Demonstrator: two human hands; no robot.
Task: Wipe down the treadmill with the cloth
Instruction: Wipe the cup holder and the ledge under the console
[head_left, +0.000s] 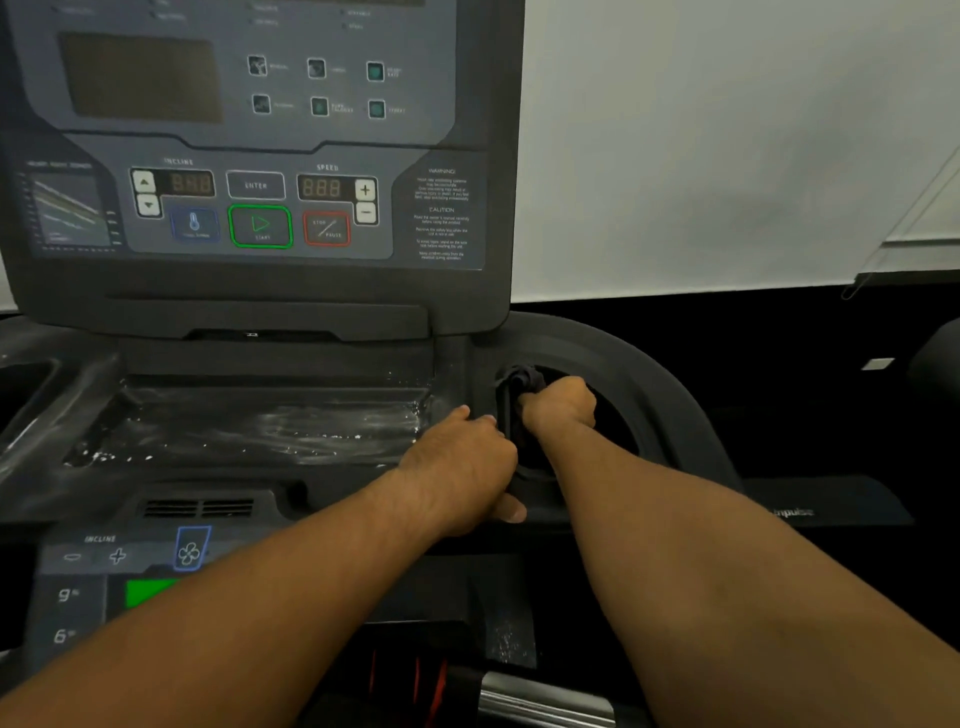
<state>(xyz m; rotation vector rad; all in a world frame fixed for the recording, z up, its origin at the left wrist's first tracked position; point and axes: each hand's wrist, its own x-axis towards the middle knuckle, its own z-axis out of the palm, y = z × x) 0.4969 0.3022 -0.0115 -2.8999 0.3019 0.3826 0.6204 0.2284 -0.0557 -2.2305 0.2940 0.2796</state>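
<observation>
Nearest: two bare forearms reach in from the bottom edge. The left one lies across a lower control strip (98, 556) with INCLINE minus and plus keys, a fan key (189, 550) and a green patch (148, 590), covering the strip's right part. A silver bar (545, 701) sits at bottom centre between the arms.

Middle: the left hand (460, 467) has its fingers curled over the ridge of the treadmill (311, 296) between tray and cup holder, thumb at the front edge, in a closed grip on the frame. Just beyond, the right hand (558, 408) is a fist inside the round cup holder (618, 410), clenched round the dark cloth (519, 384). The cloth bunches out at the fist's left, against the recess wall. Fist and cloth hide the holder's floor.

Left of the hands, the tray (260, 426) shows wet streaks and droplets.

Far: the upright console panel carries a green START key (260, 227), a red STOP key (326, 228) and dark displays. A white wall (727, 130) stands behind, to the right.
</observation>
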